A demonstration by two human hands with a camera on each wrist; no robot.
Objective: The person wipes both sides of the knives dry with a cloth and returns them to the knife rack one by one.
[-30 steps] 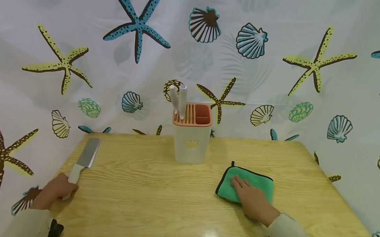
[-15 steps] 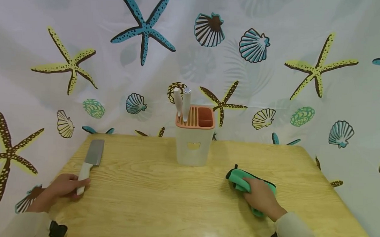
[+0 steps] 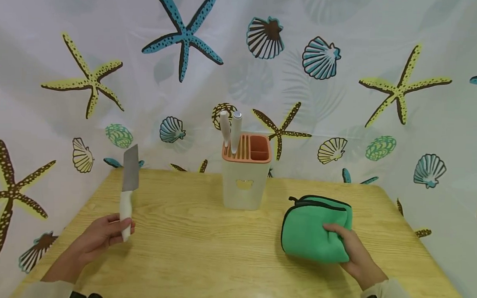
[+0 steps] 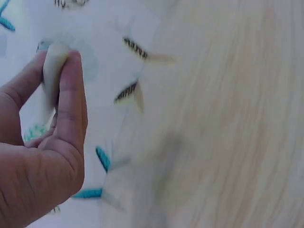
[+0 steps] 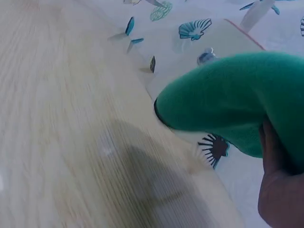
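Observation:
On the left of the head view, my left hand pinches the white handle of a cleaver between thumb and fingers. The blade points up and away, and the cleaver is raised off the table. The left wrist view shows the handle end-on in the grip; the blade is hidden there. Over at the right, my right hand grips the near right side of a folded green cloth with black edging and a small loop. The cloth is lifted above the wood, and the fingers beneath it are hidden.
A white knife block with an orange slotted top stands at the back middle of the wooden table. Two white-handled tools stand in its left slots. A shell-and-starfish curtain hangs behind and along the sides.
My left hand has raised the cleaver off the table and moved it right. My right hand, earlier flat on the cloth, has gathered it up and lifted it.

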